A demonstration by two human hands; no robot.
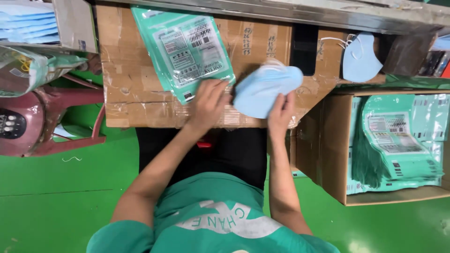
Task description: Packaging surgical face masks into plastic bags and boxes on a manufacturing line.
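Observation:
My left hand (208, 104) lies flat on the lower corner of a green plastic pouch (185, 49) with a printed label, fingers spread, pressing it onto the top of a taped cardboard box (131, 89). My right hand (281, 111) grips a small stack of light blue face masks (265, 89) by its lower edge, just right of the pouch's open end. The masks sit outside the pouch, touching the box top.
An open carton (333, 154) at the right holds several filled green pouches (398, 140). One more blue mask (360, 58) lies on the box at the upper right. A red plastic stool (56, 117) stands at the left on the green floor (56, 206). Blue masks (26, 23) are stacked at the top left.

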